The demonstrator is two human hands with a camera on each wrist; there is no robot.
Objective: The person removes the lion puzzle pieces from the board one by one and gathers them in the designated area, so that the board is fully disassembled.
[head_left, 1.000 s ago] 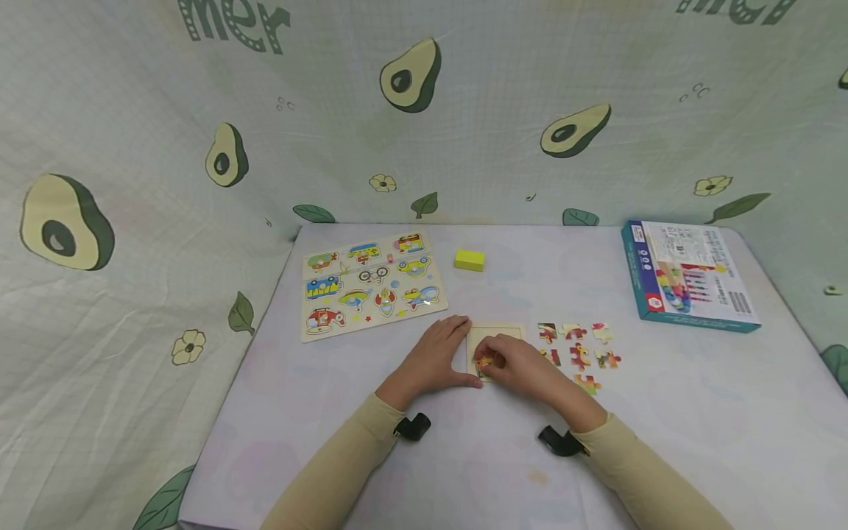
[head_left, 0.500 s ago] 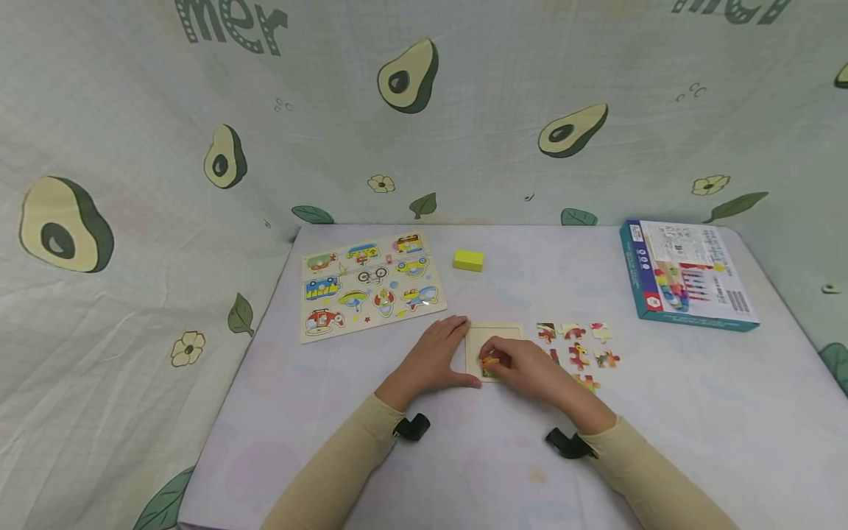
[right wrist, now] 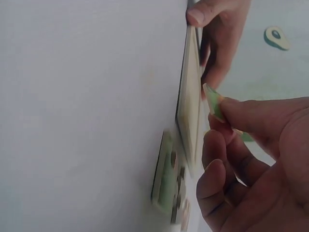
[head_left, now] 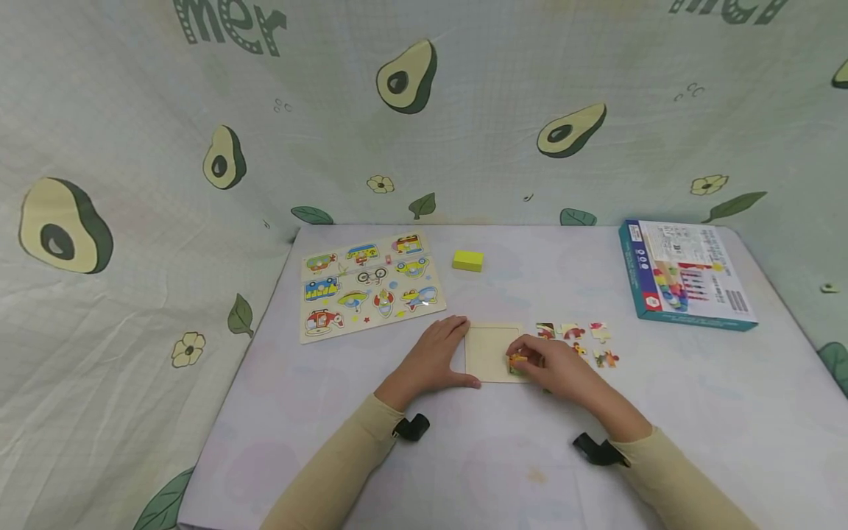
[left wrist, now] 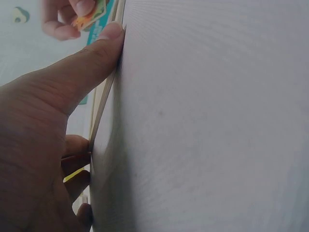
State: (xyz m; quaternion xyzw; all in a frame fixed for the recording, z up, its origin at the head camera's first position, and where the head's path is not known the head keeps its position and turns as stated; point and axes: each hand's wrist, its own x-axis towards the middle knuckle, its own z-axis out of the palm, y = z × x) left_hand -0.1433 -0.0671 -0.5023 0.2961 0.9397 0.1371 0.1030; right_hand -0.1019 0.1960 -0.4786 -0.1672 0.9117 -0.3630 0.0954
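Note:
My right hand (head_left: 553, 366) pinches an orange-and-green jigsaw piece (head_left: 516, 362) between thumb and fingertips. In the right wrist view the piece (right wrist: 213, 102) is held tilted, apart from the puzzle tray. That square, pale wooden puzzle tray (head_left: 489, 352) lies flat, with bare wood showing inside its rim. My left hand (head_left: 430, 361) rests along its left side, thumb at the near corner and fingers at the far one. In the left wrist view the thumb (left wrist: 112, 32) touches the tray's edge. Several loose jigsaw pieces (head_left: 606, 358) lie to the right, some hidden behind my right hand.
A wooden vehicle puzzle board (head_left: 371, 287) lies at the back left, with a yellow block (head_left: 468, 260) beside it. At the back right is a flat teal-and-white box (head_left: 689, 276). An avocado-print cloth (head_left: 477, 177) hangs behind the table.
My right hand has lifted the orange-and-green jigsaw piece from the tray's lower left and carried it right, toward the tray's right edge. My left hand has stayed in place.

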